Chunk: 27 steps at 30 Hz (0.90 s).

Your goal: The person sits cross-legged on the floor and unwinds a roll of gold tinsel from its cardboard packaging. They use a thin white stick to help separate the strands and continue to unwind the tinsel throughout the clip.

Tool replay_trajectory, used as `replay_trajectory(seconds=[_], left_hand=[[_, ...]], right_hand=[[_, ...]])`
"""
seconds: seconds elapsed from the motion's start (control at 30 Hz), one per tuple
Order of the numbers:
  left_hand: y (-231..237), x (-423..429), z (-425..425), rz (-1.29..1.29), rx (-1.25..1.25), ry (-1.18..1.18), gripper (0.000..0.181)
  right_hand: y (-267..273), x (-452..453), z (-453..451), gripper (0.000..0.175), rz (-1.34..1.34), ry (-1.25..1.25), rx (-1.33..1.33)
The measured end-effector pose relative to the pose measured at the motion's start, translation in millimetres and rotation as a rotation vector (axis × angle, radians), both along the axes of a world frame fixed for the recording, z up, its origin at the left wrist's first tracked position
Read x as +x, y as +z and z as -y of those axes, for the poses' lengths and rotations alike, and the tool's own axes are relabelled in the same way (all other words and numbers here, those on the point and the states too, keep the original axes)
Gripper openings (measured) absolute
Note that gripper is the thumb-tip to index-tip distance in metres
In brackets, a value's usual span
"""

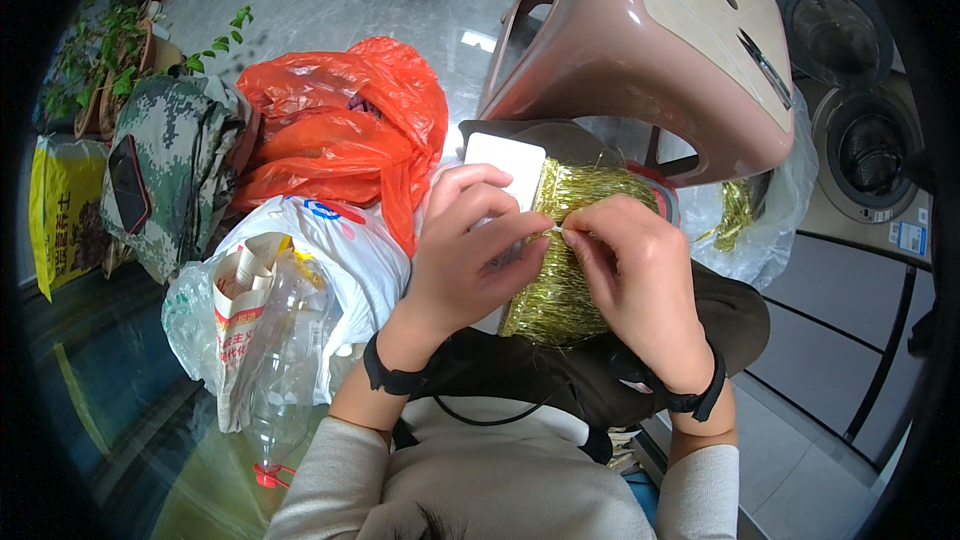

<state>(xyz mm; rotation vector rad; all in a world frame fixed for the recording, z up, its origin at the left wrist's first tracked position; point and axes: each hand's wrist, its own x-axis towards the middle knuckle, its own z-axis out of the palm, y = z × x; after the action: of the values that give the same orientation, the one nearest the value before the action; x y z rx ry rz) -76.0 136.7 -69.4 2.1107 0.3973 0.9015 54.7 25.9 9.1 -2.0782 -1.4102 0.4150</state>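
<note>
On my lap lies a bundle of gold metallic tinsel fringe (577,315), its bound edge running along a white board (504,157). My left hand (469,247) is over the board, with thumb and index fingertips brought together at the fringe. From the other side, my right hand (641,255) pinches with thumb and index finger. A tiny white piece (557,227) shows between the fingertips of both hands, just above the tinsel; what it is cannot be made out. The fingers hide part of the board and of the bound edge.
A pink-beige plastic stool (600,52) carries tweezers (765,67). More gold tinsel (731,217) lies in a clear plastic bag (780,240) at right. Leftward are a red plastic bag (337,120), a white bag (360,247), an empty plastic bottle (281,367) and a phone (130,184) on camouflage cloth (180,135).
</note>
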Motion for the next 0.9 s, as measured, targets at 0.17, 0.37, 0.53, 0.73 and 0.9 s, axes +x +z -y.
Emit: replay_trajectory(seconds=[0.17, 0.37, 0.53, 0.73, 0.9], left_hand=[[0, 0, -1, 0.008, 0.019, 0.006, 0.027], [-1, 0, -2, 0.013, 0.021, 0.011, 0.028], [0, 0, -1, 0.019, 0.016, 0.021, 0.028], [0, -1, -1, 0.008, 0.024, 0.019, 0.027], [-1, 0, -1, 0.002, 0.029, 0.026, 0.027]], right_hand=[[1, -2, -3, 0.006, -0.046, -0.024, -0.030], [-4, 5, -6, 0.005, -0.229, -0.052, -0.063], [-8, 9, -4, 0.004, -0.312, -0.037, -0.085], [-13, 13, 0, 0.006, -0.446, -0.060, -0.112], [-13, 13, 0, 0.008, -0.466, -0.052, -0.087]])
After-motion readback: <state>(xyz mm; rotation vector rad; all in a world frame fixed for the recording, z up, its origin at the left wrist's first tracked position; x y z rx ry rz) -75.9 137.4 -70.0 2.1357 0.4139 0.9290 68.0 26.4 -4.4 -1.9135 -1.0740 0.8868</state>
